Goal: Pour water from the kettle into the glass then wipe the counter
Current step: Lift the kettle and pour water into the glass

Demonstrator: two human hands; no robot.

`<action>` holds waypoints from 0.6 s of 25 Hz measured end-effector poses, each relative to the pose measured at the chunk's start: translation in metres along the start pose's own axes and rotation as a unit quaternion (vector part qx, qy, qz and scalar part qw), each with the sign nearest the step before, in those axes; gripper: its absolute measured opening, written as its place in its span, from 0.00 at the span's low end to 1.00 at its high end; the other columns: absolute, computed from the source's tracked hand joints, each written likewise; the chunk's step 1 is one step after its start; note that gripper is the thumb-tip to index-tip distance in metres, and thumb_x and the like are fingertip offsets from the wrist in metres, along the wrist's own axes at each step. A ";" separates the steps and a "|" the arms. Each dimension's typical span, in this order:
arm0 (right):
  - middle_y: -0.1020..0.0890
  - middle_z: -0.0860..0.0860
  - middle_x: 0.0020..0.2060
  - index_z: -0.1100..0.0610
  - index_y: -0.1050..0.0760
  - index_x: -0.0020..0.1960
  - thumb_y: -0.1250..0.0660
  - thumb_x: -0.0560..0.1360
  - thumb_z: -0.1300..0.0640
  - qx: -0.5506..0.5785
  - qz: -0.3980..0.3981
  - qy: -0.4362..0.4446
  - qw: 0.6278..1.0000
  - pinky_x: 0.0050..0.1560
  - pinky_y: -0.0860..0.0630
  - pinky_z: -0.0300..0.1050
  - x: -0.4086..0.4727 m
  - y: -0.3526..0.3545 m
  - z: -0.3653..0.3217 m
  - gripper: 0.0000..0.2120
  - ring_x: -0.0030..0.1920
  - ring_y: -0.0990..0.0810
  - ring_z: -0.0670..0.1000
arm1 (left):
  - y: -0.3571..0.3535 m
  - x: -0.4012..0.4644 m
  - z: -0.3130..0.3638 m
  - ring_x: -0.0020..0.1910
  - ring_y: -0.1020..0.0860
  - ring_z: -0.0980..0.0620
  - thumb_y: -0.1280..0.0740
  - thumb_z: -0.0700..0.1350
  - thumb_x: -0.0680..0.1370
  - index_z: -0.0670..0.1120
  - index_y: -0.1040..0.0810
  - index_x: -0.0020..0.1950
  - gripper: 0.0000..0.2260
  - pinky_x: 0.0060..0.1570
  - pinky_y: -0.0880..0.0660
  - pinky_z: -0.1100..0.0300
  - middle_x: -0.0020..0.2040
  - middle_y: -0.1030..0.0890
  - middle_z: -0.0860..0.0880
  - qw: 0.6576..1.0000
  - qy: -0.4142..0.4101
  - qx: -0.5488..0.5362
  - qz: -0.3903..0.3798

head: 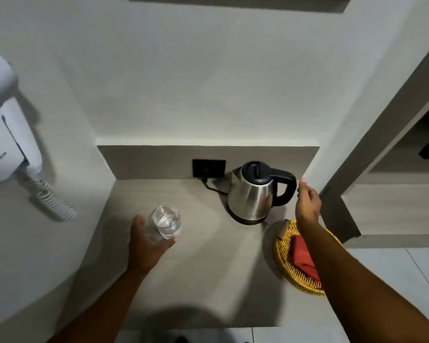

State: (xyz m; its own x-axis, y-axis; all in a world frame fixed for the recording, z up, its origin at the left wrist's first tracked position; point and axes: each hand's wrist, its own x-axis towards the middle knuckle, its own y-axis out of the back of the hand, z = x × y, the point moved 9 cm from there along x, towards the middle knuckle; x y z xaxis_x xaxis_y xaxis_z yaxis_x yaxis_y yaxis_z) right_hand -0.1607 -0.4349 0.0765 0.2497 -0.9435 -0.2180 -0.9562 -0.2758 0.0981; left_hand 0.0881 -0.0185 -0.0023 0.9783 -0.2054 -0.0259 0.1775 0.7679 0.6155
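A steel kettle (252, 194) with a black lid and handle stands upright on its base at the back right of the grey counter (208, 268). My right hand (307, 203) hovers just right of the handle, fingers apart, not touching it. A clear glass (167, 222) with some water in it stands left of centre. My left hand (145, 240) wraps around the glass from the left and below. A folded red cloth (304, 258) lies in a yellow wicker basket (282, 256) at the right edge, partly hidden by my right forearm.
A black wall socket (208, 168) sits behind the kettle, with the cord running to the base. A white wall-mounted hair dryer (5, 134) with a coiled cord hangs on the left wall. The counter ends at the right beside the basket, with tiled floor beyond.
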 end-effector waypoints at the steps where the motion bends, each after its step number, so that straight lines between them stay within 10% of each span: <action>1: 0.22 0.51 0.55 0.54 0.24 0.60 0.41 0.81 0.39 0.005 -0.005 -0.004 1.000 0.58 0.31 0.47 0.004 -0.005 -0.004 0.20 0.59 0.25 0.52 | -0.002 0.005 0.001 0.72 0.31 0.44 0.13 0.49 0.55 0.42 0.38 0.76 0.55 0.68 0.29 0.46 0.74 0.31 0.43 1.000 -0.001 -0.015 0.001; 6: 0.21 0.53 0.50 0.56 0.22 0.54 0.40 0.80 0.38 0.018 -0.002 -0.015 1.000 0.53 0.31 0.45 0.024 -0.021 -0.017 0.21 0.50 0.24 0.50 | -0.012 0.011 0.014 0.54 0.22 0.51 0.16 0.36 0.59 0.41 0.27 0.66 0.38 0.42 0.28 0.78 0.59 0.21 0.46 0.996 0.021 -0.085 -0.014; 15: 0.21 0.50 0.36 0.52 0.23 0.36 0.37 0.79 0.38 -0.025 0.004 0.015 1.000 0.52 0.23 0.48 0.045 -0.043 -0.011 0.21 0.47 0.20 0.52 | -0.027 0.016 0.009 0.49 0.19 0.50 0.15 0.41 0.59 0.47 0.23 0.61 0.32 0.47 0.27 0.64 0.51 0.18 0.51 0.996 0.034 -0.088 -0.006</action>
State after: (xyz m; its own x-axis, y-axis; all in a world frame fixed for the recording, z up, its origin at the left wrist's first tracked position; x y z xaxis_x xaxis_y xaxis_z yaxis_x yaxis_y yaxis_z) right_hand -0.1066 -0.4674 0.0734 0.2473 -0.9504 -0.1887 -0.9495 -0.2765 0.1482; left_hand 0.0976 -0.0477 -0.0126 0.9798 -0.1791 -0.0893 0.2000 0.8609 0.4678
